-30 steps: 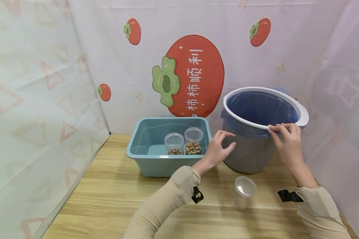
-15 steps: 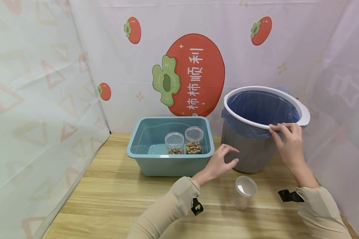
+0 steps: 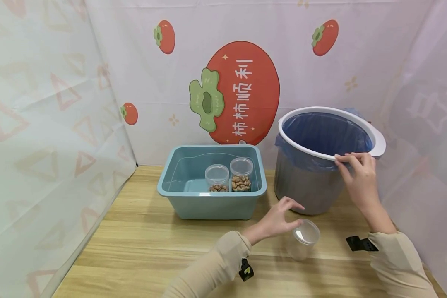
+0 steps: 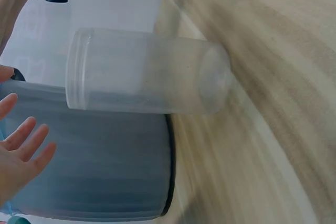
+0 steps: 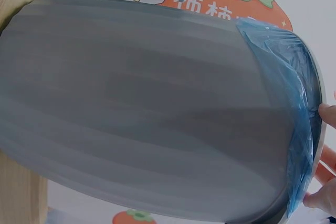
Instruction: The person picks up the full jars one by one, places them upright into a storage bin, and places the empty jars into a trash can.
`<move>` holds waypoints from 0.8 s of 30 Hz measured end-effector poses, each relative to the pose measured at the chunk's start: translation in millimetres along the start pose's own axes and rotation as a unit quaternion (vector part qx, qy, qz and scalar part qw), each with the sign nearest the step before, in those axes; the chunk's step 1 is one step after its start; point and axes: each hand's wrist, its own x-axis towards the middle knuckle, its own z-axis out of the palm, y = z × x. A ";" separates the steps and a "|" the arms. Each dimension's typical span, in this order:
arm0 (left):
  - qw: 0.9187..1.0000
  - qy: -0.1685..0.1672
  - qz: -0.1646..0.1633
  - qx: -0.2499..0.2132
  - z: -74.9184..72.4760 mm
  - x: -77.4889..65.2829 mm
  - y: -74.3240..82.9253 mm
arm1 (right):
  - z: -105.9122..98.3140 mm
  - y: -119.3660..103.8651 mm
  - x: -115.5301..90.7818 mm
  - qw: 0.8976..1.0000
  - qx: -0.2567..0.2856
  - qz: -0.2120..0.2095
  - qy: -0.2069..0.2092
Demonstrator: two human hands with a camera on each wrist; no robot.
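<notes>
My left hand point(image 3: 273, 221) reaches toward a clear plastic jar point(image 3: 301, 247) with a lid, which stands upright on the table. Its thumb and fingers are spread apart, at the jar's left by the lid; in the head view the thumb tip overlaps the lid edge, and I cannot tell if it touches. In the left wrist view the jar point(image 4: 147, 72) looks see-through, with nothing visible inside. My right hand point(image 3: 361, 178) pinches the white rim of a grey trash can point(image 3: 303, 186) between thumb and fingers. A blue liner bag point(image 3: 324, 132) lines the can, folded over beneath the rim.
Left of the can stands a blue-green plastic basin point(image 3: 216, 209). In it are two clear lidded jars of nuts, one on the left point(image 3: 217, 178) and one on the right point(image 3: 241, 178). A wooden table point(image 3: 134, 248) lies beneath, with printed curtains point(image 3: 145, 74) behind and beside it.
My left hand has moved down from beside the trash can to the lidded jar, fingers still apart. The right hand stays on the can's rim.
</notes>
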 end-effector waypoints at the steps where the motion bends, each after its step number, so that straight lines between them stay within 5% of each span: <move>1: 1.000 -0.006 -0.001 0.000 2.0 -1.2 0.2 | 0.0 -0.1 -0.1 1.000 0.000 0.000 0.000; 7: 0.999 -0.031 -0.007 0.001 13.7 -7.9 2.0 | 0.4 -0.1 0.1 1.000 0.001 0.000 0.001; 24: 0.999 -0.015 -0.041 0.008 43.4 -20.6 -0.6 | 0.4 -0.3 0.2 1.000 0.002 -0.003 -0.004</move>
